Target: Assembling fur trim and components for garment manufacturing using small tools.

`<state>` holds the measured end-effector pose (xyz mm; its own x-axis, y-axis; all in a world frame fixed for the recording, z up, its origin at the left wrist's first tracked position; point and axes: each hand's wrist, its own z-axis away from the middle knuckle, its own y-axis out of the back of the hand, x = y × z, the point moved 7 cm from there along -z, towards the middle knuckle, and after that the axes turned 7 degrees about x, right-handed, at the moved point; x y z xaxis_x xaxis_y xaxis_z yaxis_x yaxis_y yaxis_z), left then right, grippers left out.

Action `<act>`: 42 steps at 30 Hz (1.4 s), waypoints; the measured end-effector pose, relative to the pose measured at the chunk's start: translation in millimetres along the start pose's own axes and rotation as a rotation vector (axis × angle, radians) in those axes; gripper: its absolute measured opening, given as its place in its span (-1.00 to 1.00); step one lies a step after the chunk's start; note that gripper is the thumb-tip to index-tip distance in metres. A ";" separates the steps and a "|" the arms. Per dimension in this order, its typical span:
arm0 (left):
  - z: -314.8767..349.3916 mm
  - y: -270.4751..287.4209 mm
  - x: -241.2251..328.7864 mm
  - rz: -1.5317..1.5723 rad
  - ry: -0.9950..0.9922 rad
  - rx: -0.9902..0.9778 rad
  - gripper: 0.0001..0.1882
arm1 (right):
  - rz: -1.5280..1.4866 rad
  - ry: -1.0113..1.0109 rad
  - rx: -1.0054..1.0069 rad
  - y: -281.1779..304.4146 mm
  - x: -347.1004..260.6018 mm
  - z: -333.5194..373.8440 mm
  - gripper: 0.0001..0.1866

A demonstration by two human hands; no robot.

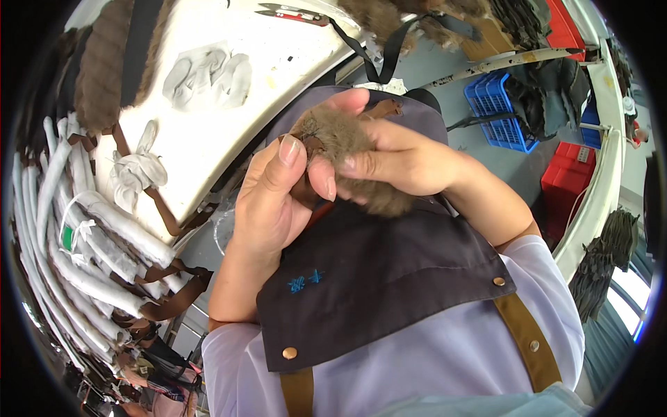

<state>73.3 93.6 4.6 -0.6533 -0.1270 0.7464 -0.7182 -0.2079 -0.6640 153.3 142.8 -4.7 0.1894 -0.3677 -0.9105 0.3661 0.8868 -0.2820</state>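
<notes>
A brown fur piece [332, 132] with a brown ribbon end [386, 108] sticking out past it is held in front of my dark apron. My left hand [281, 184] pinches its edge between thumb and fingers, close to a dark brown strip. From the other side my right hand [396, 158] wraps round the fur, thumb laid across it. Part of the fur hangs below my right hand. The fingers behind the piece are hidden.
A white table [208, 132] at the left carries red-handled thread snips [295, 14], pale crumpled cloth [208, 78] and brown fur strips [104, 66]. White rolled lengths [111, 222] with brown ribbons pile at its near end. A blue crate [499, 111] and a red crate [566, 184] stand on the right.
</notes>
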 end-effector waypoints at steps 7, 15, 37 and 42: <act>11.5 7.2 18.8 -0.084 -0.117 -0.056 -0.48 | 0.669 0.388 0.415 73.6 -55.3 -47.5 -0.60; 15.1 4.2 20.4 -0.366 -0.168 0.021 -0.46 | 1.677 0.355 0.699 69.2 -68.1 -134.2 -0.79; 11.5 11.3 36.7 -0.468 -0.207 0.071 -0.40 | -0.516 -0.266 -0.203 -51.8 -17.4 25.8 -0.51; 13.5 12.1 35.3 -0.491 -0.198 0.021 -0.41 | -0.546 -0.283 -0.219 -52.9 -14.0 29.0 -0.55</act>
<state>44.8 73.5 23.5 -0.1820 -0.1901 0.9647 -0.9220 -0.3079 -0.2347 157.8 92.9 31.7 0.2718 -0.8146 -0.5124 0.2890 0.5770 -0.7639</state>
